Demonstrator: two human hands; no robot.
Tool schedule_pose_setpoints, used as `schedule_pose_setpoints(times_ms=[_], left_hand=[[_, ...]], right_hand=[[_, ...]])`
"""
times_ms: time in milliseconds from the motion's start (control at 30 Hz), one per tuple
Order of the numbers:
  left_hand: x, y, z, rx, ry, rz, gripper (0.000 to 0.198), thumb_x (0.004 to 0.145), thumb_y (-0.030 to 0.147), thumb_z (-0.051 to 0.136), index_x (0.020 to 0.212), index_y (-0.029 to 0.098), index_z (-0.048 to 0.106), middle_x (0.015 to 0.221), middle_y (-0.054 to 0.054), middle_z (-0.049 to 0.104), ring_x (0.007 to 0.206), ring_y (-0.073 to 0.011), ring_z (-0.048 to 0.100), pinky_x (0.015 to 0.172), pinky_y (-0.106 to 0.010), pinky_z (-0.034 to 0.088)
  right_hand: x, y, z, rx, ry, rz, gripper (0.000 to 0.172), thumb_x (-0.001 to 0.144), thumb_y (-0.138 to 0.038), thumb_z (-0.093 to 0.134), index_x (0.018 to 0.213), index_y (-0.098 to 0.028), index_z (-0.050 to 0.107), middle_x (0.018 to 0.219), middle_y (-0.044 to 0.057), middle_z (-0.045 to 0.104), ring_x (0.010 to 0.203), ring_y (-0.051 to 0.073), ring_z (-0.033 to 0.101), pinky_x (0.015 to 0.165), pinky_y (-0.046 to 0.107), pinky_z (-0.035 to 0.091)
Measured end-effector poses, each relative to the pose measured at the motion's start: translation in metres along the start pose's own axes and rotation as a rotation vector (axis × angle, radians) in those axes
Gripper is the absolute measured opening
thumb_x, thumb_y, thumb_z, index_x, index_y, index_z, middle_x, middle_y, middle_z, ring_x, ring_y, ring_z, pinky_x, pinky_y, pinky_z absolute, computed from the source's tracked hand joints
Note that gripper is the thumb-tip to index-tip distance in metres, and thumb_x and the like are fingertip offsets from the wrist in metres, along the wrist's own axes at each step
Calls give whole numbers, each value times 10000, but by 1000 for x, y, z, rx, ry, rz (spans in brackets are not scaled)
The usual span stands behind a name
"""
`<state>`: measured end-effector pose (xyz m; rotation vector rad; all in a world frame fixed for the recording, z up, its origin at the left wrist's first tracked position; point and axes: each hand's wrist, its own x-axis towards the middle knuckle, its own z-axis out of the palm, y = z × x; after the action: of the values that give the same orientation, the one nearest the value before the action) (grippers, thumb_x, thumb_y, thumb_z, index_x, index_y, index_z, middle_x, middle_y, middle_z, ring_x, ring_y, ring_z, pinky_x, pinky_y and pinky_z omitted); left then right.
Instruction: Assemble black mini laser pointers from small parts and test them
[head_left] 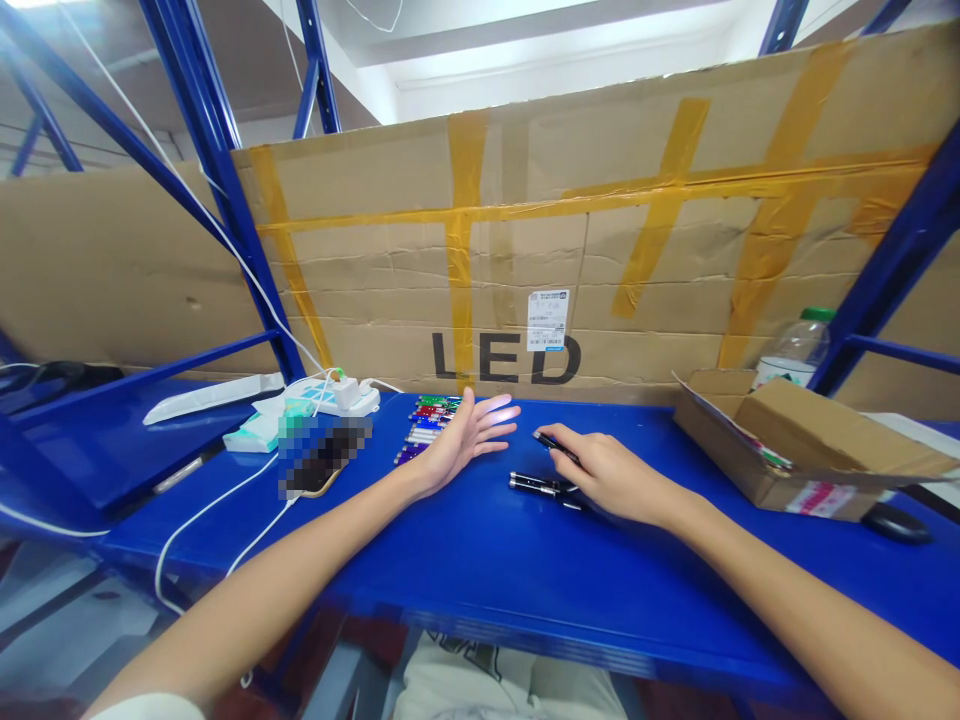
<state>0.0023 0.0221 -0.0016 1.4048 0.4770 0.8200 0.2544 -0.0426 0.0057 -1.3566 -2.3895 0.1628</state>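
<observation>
My left hand (474,432) is open above the blue table, palm turned to the right and fingers stretched out. A bright whitish-purple glow falls on its fingertips. My right hand (611,470) is closed around a slim black penlight (556,446), whose tip points at my left hand. Just below my right hand lie several more black pen-shaped lights (534,484), partly hidden by it. Behind my left hand is a row of pen-shaped lights (421,436) in green, red, blue, silver and purple, with their right ends covered by the hand.
An open cardboard box (810,480) stands at the right, with a plastic bottle (796,350) behind it and a black mouse (896,523) beside it. A phone (326,458), a white power strip (360,400) and cables lie left. A large taped carton (375,290) walls the back.
</observation>
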Motion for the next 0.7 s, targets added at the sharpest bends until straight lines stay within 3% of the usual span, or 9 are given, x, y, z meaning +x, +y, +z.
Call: schedule_pose_setpoints(times_ms=[200,700], left_hand=[[0,0,-1,0,-2,1,873,1007,851,278,1600,255,510,1684,-160,455,1548,-388,429,1256,-576,312],[0,-5,2,18,-23,-27,863,1016,836,265,1612,254,491,1688,-157,451,1538,-385,443,1253,-572,324]], right_hand=[[0,-4,5,-12,-96,-9,391,1114,-319,376,1374,-186,635,984,100,801,867,264,740,771,333,468],[0,-3,10,-76,-61,-42,382,1137,-316,351,1386,-201,618,933,88,784,811,256,727,722,320,427]])
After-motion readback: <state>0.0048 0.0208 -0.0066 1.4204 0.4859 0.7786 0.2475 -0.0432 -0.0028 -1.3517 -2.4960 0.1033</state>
